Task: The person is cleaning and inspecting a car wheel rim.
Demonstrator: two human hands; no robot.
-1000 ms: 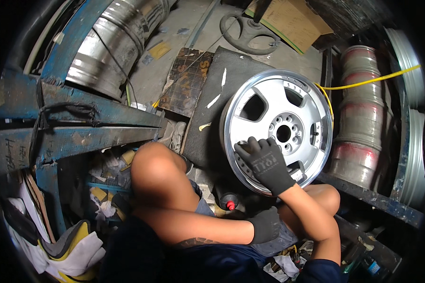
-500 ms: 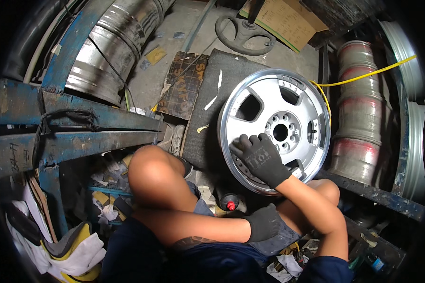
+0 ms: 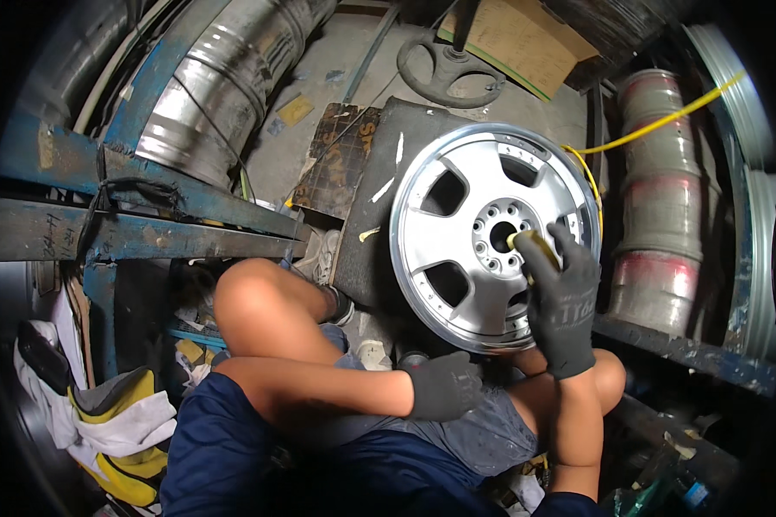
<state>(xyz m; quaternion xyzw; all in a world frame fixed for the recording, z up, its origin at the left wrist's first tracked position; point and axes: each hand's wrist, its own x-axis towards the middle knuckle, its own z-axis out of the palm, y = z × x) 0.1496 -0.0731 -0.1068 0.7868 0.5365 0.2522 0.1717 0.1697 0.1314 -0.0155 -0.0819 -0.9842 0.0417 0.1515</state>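
A silver alloy wheel rim (image 3: 448, 241) with a polished lip rests tilted on a dark grey mat (image 3: 375, 250) in front of me. Over the right part of its face, beside the hub, my right hand (image 3: 559, 310) in a dark glove grips a small yellowish piece (image 3: 526, 246), perhaps a pad, with some fingers raised. My left hand (image 3: 444, 386), also gloved, lies across my lap below the rim with its fingers curled; I cannot see whether anything is in them.
Blue steel frames (image 3: 147, 233) and steel drums (image 3: 198, 95) stand at left. Stacked rim barrels (image 3: 660, 211) and a yellow hose (image 3: 655, 121) are at right. A steering wheel (image 3: 448, 82) and cardboard (image 3: 517, 52) lie behind. Cloths (image 3: 116, 414) lie lower left.
My right hand has moved rightward and up off the rim's lower left, its yellowish piece now showing. My left hand has shifted left. The rim appears turned, more spoke openings showing at lower left.
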